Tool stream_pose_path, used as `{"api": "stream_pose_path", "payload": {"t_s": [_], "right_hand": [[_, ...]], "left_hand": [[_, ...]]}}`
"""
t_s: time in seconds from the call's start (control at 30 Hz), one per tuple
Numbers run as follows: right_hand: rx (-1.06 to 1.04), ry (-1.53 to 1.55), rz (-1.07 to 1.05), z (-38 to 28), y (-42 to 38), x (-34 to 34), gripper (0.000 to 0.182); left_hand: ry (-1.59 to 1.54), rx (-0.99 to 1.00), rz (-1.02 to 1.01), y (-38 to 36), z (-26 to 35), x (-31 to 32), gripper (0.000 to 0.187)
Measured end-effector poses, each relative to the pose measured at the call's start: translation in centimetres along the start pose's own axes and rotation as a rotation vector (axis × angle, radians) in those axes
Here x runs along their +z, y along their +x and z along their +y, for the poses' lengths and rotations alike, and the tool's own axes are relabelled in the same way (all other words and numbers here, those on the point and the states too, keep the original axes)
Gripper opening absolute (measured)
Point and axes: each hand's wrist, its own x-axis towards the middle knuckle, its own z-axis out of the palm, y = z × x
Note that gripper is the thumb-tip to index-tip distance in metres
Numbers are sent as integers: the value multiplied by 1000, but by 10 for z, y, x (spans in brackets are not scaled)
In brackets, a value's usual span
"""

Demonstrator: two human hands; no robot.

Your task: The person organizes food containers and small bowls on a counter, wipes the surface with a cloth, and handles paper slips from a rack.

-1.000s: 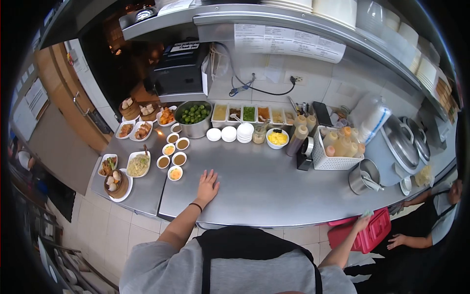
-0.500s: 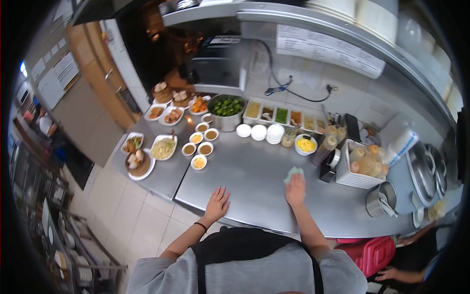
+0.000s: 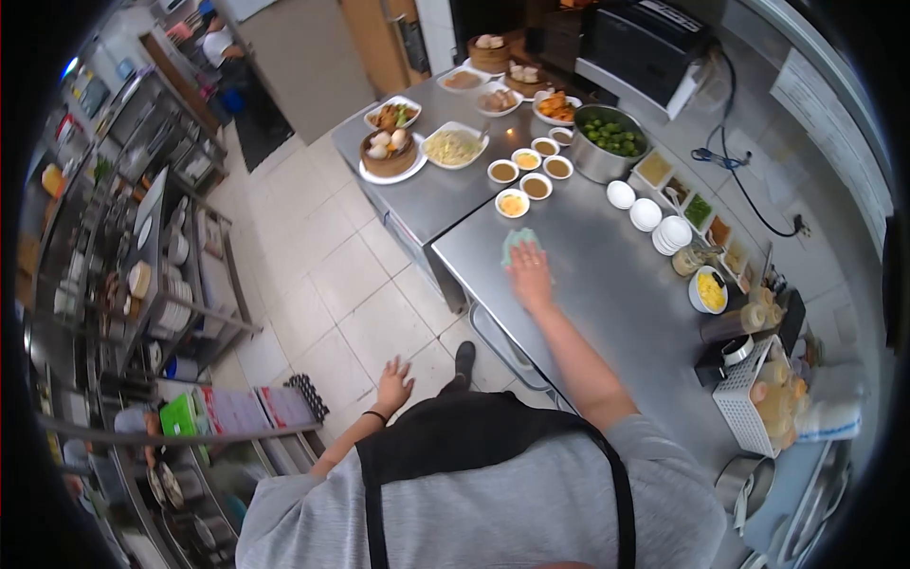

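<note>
My right hand (image 3: pixel 527 268) lies flat on a pale green cloth (image 3: pixel 519 245) on the steel counter (image 3: pixel 607 313), just below a small bowl of yellow food (image 3: pixel 512 203). The cloth shows around its spread fingers. My left hand (image 3: pixel 393 383) hangs in the air off the counter's front edge, above the tiled floor, with fingers apart and nothing in it. Several small sauce bowls (image 3: pixel 536 186) stand beyond the cloth, next to a steel pot of green vegetables (image 3: pixel 609 142).
Plated dishes (image 3: pixel 455 145) and a bamboo steamer (image 3: pixel 388 156) stand on the left counter. White lids (image 3: pixel 646 214), seasoning tubs (image 3: pixel 699 211) and a bottle basket (image 3: pixel 749 398) line the right side. Shelving (image 3: pixel 223 275) is at left. A person (image 3: pixel 220 45) is far back.
The view has turned left. My right hand has slid the cloth left along the counter, close to the sauce bowls. My left hand has come off the counter top.
</note>
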Motion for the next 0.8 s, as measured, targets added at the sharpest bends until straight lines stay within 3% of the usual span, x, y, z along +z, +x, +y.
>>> {"api": "stream_pose_path", "payload": {"t_s": [0.07,0.13,0.2,0.23,0.27,0.33,0.43,0.5,0.57,0.7,0.8], "right_hand": [[-75,53,-18,-40,-4,8,42],[-178,138,5,-67,-6,17,37],[-243,216,-15,-82,-10,21,35],[-286,291,-26,-89,-13,21,34],[-301,292,-37,-96,-17,17,34],[-104,901,-407,-114,-26,-6,30],[-56,970,-269,-110,-34,-50,31],[65,915,-100,-88,-33,-76,31],[169,617,10,-50,-30,-86,29],[285,-143,-45,-6,-25,-107,38],[328,-130,23,-17,-1,-90,43]], "left_hand": [[-14,-280,-267,-40,-44,20,49],[112,-294,-594,-71,-147,113,46],[25,-403,-869,-94,-128,51,43],[43,-349,-842,-99,-122,41,42],[244,-219,-817,-100,-174,118,43],[7,-330,-637,-99,-141,65,42],[-61,-306,-568,-69,-111,51,42],[-150,-314,-563,-41,-96,48,41],[-234,-316,-552,-12,-87,40,41],[-179,-151,-481,41,-97,12,38],[-200,-150,-447,71,-129,-8,38]]}}
